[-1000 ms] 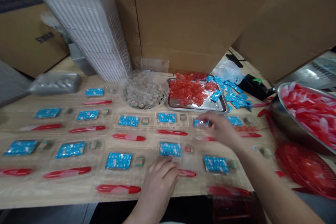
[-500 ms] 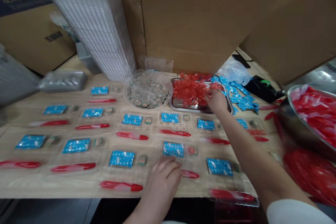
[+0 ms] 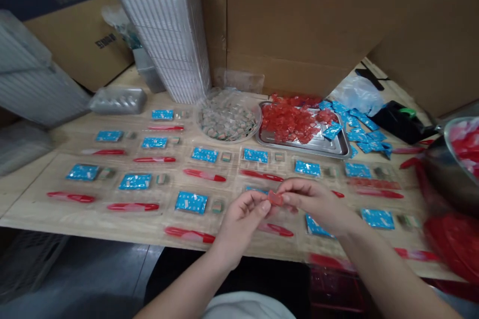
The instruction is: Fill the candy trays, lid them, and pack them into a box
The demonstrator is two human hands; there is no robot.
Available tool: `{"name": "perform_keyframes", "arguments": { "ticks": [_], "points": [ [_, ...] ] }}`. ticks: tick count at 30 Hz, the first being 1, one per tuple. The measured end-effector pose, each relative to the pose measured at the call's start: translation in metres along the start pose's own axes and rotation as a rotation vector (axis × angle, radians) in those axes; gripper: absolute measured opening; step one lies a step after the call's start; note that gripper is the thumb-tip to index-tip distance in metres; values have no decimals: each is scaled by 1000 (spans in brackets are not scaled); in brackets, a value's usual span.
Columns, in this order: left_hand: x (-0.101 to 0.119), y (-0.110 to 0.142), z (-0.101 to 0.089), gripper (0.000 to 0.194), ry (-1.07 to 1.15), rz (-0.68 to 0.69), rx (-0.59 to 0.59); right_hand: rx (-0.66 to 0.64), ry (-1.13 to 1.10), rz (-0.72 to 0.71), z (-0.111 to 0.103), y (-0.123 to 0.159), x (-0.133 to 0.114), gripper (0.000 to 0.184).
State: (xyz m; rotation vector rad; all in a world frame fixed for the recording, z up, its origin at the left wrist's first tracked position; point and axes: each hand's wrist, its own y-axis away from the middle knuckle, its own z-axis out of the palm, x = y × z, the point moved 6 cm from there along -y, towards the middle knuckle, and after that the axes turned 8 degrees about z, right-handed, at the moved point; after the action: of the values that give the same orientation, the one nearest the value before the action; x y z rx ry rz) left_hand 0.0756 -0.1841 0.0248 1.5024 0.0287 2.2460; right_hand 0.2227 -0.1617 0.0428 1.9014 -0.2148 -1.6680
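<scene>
A small red translucent piece point(image 3: 276, 199) is pinched in front of me between the fingertips of both hands. My left hand point(image 3: 239, 222) grips it from the left, and my right hand point(image 3: 318, 204) from the right. Beneath them lie clear plastic trays in rows. Most carry a blue printed packet point(image 3: 191, 202), a small pale-green and pink block point(image 3: 217, 206) and a red pen-shaped item point(image 3: 189, 234). My hands partly cover the tray below them. Beyond stands a metal tray point(image 3: 344, 147) with a heap of similar red pieces point(image 3: 288, 119).
Left of the metal tray is a round clear tub point(image 3: 258, 127) of small blocks. Loose blue packets point(image 3: 359, 134) and a black tape dispenser point(image 3: 400, 122) lie to its right. A steel bowl point(image 3: 436, 164) stands far right. Stacked clear trays point(image 3: 164, 30) lean against cardboard point(image 3: 284, 20).
My right hand has come back from the heap in the metal tray with a red piece. My left hand has lifted from the trays to meet it. The view has shifted right.
</scene>
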Motion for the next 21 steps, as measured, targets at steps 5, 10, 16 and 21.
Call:
{"name": "perform_keyframes", "arguments": {
  "ticks": [5, 10, 16, 21],
  "points": [
    [-3, 5, 3, 19, 75, -45, -19, 43, 53, -94, 23, 21, 2, 19],
    [-7, 11, -1, 12, -270, 96, -95, 173, 408, -297, 22, 44, -9, 24],
    [-2, 26, 3, 16, -1082, 584, -199, 444, 811, -496, 1, 18, -6, 14],
    [-14, 29, 1, 18, -1231, 685, -268, 382, 1102, -479, 29, 3, 2, 12]
  ]
}}
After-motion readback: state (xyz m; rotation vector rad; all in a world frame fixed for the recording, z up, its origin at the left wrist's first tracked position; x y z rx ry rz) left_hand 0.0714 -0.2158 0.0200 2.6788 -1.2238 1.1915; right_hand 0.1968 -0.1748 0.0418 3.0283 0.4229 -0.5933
